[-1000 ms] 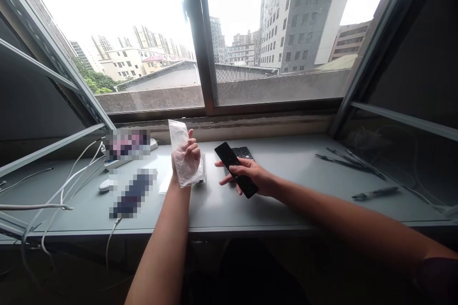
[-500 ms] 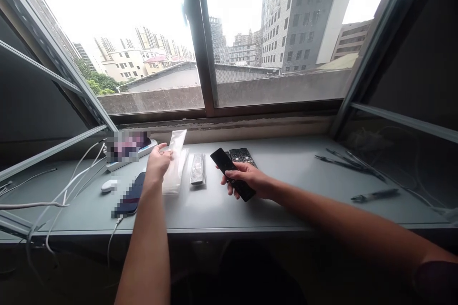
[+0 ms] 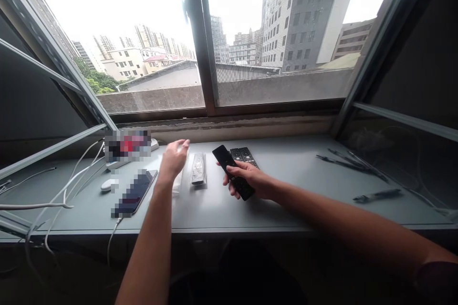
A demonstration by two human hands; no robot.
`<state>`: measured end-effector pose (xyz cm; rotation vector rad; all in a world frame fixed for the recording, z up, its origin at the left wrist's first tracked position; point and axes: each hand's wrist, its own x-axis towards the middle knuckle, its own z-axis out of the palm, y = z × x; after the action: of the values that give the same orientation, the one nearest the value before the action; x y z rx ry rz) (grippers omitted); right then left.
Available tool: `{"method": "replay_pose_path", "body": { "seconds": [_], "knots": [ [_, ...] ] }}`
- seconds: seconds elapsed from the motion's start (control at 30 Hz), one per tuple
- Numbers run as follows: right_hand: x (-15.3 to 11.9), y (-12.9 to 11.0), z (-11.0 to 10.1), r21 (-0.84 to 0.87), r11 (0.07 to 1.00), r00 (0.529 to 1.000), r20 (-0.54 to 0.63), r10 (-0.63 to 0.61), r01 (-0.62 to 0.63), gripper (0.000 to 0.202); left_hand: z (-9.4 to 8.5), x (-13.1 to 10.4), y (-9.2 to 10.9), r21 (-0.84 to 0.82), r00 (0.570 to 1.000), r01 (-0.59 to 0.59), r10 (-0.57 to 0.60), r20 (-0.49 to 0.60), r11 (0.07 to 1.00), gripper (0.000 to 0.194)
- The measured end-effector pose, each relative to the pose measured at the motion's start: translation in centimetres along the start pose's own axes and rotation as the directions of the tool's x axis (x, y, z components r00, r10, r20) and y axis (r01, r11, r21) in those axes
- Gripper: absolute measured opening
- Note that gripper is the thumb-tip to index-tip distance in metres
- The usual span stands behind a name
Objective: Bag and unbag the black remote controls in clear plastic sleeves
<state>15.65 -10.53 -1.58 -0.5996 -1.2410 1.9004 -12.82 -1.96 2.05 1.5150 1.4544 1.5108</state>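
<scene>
My right hand (image 3: pixel 248 177) is wrapped round a black remote control (image 3: pixel 223 156), held at a slant above the table. Behind it, more black remotes (image 3: pixel 246 155) lie side by side, partly hidden. My left hand (image 3: pixel 174 159) is over the clear plastic bags (image 3: pixel 176 186) with its fingers bent and together; what they hold, if anything, is hidden. A remote in a clear wrapper (image 3: pixel 198 169) lies between my hands.
On the left are a phone (image 3: pixel 138 193), a white round item (image 3: pixel 107 186), a power strip (image 3: pixel 154 144) and white cables (image 3: pixel 53 204). Several pens (image 3: pixel 341 163) and another pen-like item (image 3: pixel 377 196) lie right. A window frame (image 3: pixel 209 57) rises behind.
My left hand has moved right, across the bags, and the bag strip that stuck up beside it no longer shows. My right hand keeps the remote almost in place.
</scene>
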Motion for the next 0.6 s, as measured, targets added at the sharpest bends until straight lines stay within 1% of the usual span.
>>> {"method": "replay_pose_path", "body": {
  "seconds": [0.03, 0.07, 0.1, 0.13, 0.17, 0.2, 0.23, 0.27, 0.33, 0.37, 0.4, 0.43, 0.47, 0.5, 0.6],
  "knots": [
    [0.1, 0.0, 0.1, 0.014, 1.000, 1.000, -0.010, -0.009, 0.009, 0.050, 1.1, -0.6, 1.2, -0.129, 0.984, 0.066, -0.043, 0.171, 0.989, 0.026],
    [0.1, 0.0, 0.1, 0.026, 1.000, 1.000, -0.021, -0.018, 0.018, 0.049, 2.3, -1.2, 2.4, -0.209, 0.925, 0.153, -0.065, 0.375, 0.966, 0.031],
    [0.2, 0.1, 0.1, 0.036, 0.999, 0.999, -0.034, -0.027, 0.029, 0.048, 3.3, -1.8, 3.5, -0.230, 0.823, 0.232, -0.065, 0.565, 0.945, 0.035],
    [0.3, 0.1, 0.1, 0.047, 0.998, 0.998, -0.049, -0.036, 0.038, 0.046, 4.3, -2.3, 4.4, -0.228, 0.726, 0.267, -0.040, 0.686, 0.936, 0.036],
    [0.3, 0.1, 0.0, 0.056, 0.997, 0.997, -0.067, -0.045, 0.048, 0.044, 5.3, -2.6, 5.1, -0.228, 0.651, 0.272, -0.005, 0.759, 0.935, 0.037],
    [0.4, 0.0, 0.0, 0.067, 0.996, 0.994, -0.089, -0.058, 0.064, 0.041, 6.1, -2.8, 5.5, -0.245, 0.611, 0.260, 0.037, 0.791, 0.934, 0.037],
    [0.5, 0.0, -0.1, 0.081, 0.994, 0.991, -0.112, -0.070, 0.079, 0.038, 6.8, -2.8, 5.6, -0.271, 0.617, 0.231, 0.075, 0.784, 0.934, 0.038],
    [0.6, -0.1, -0.1, 0.097, 0.991, 0.988, -0.136, -0.076, 0.090, 0.033, 7.4, -2.6, 5.4, -0.292, 0.650, 0.188, 0.104, 0.753, 0.938, 0.039],
    [0.8, -0.3, -0.1, 0.140, 0.986, 0.983, -0.170, -0.063, 0.087, 0.028, 8.2, -1.9, 4.3, -0.357, 0.794, 0.120, 0.126, 0.595, 0.926, 0.041],
    [0.8, -0.4, 0.0, 0.164, 0.984, 0.983, -0.178, -0.044, 0.073, 0.030, 8.5, -1.5, 3.7, -0.397, 0.858, 0.109, 0.116, 0.501, 0.911, 0.044],
    [0.8, -0.4, 0.0, 0.186, 0.981, 0.983, -0.182, -0.022, 0.056, 0.033, 8.6, -1.2, 3.0, -0.437, 0.900, 0.108, 0.099, 0.425, 0.893, 0.046],
    [0.8, -0.5, 0.1, 0.204, 0.978, 0.984, -0.180, -0.006, 0.043, 0.036, 8.6, -1.0, 2.3, -0.473, 0.924, 0.112, 0.083, 0.372, 0.874, 0.049],
    [0.8, -0.5, 0.2, 0.219, 0.975, 0.985, -0.175, 0.004, 0.035, 0.038, 8.5, -0.8, 1.8, -0.507, 0.928, 0.139, 0.067, 0.367, 0.851, 0.052],
    [0.8, -0.4, 0.2, 0.230, 0.973, 0.986, -0.168, 0.009, 0.030, 0.038, 8.4, -0.8, 1.4, -0.537, 0.921, 0.177, 0.053, 0.386, 0.825, 0.055],
    [0.6, -0.2, 0.3, 0.256, 0.967, 0.990, -0.142, 0.021, 0.016, 0.037, 8.0, -1.3, 1.0, -0.605, 0.885, 0.270, 0.054, 0.462, 0.749, 0.051]
  ]
}}
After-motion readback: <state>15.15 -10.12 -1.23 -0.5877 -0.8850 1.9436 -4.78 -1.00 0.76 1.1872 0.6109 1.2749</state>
